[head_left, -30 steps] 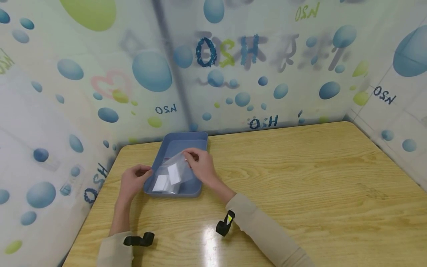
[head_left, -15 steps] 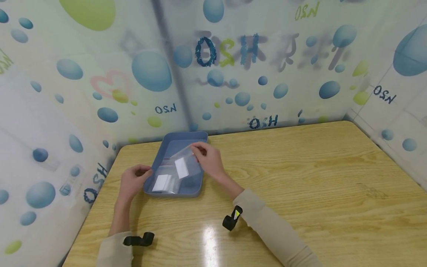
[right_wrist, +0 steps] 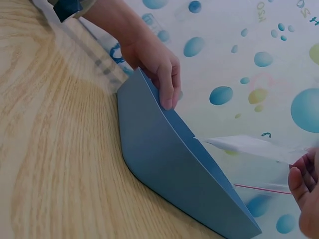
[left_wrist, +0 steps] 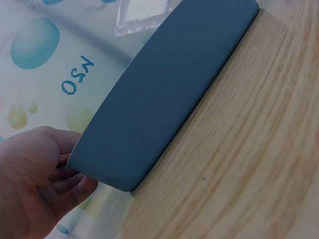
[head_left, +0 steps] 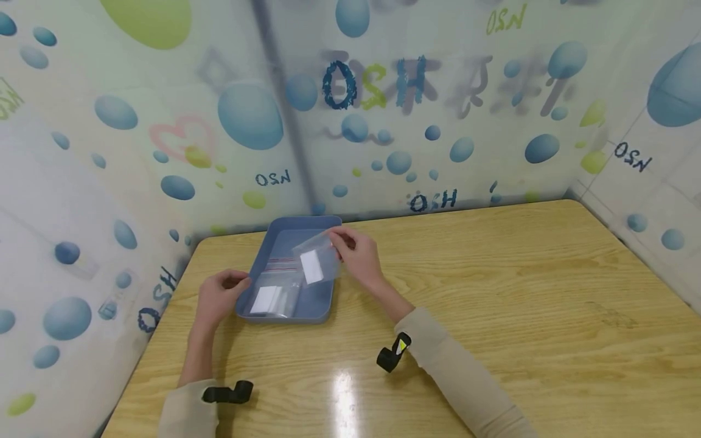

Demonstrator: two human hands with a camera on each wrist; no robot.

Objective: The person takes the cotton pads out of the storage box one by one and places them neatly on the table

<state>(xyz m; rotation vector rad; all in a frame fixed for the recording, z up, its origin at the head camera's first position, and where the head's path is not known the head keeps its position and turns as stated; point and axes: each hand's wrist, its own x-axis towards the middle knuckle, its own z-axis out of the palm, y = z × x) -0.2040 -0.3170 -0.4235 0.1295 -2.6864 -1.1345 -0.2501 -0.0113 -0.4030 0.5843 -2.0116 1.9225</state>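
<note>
A blue rectangular tray [head_left: 316, 305] stands at the back left of the wooden table. My left hand [head_left: 216, 299] holds its left rim; the left wrist view shows the thumb on one side of the tray wall [left_wrist: 149, 94] and curled fingers near its corner. Over the tray's right side, my right hand [head_left: 358, 257] pinches one edge of a small clear zip bag [head_left: 322, 265] with a white rectangular piece inside. In the right wrist view this bag [right_wrist: 259, 148] is above the tray's rim. Several similar zip bags [head_left: 272, 299] lie overlapping in the tray's near left part.
The wooden table [head_left: 493, 292] extends far to the right of the tray. A curtain [head_left: 372, 146] printed with bubbles and letters hangs right behind the table's back edge. Black wrist cameras [head_left: 237, 393] are strapped over both beige sleeves.
My right hand has drawn the zip bag up and to the right, apart from the other bags in the tray. The left hand has stayed at the tray's rim.
</note>
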